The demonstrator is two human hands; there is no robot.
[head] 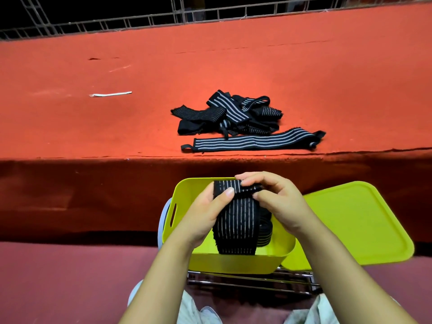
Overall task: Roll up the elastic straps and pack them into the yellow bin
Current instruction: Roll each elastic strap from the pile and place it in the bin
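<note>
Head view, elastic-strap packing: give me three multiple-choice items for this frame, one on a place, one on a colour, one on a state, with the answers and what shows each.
1. Where does the loose pile of straps lie?
A. inside the yellow bin
B. on the orange-red surface beyond the bin
C. on the yellow lid

2. What colour is the lid beside the bin?
A. yellow-green
B. white
C. black

3. What is the state of the strap in the hands?
A. fully rolled and released
B. lying flat on the table
C. gripped by both hands over the bin, part hanging down

Answers: 1 B, the pile sits on the orange-red surface, apart from the yellow bin. 2 A, the lid matches the bin's colour. 3 C, the left hand and right hand both grip its upper end.
</note>
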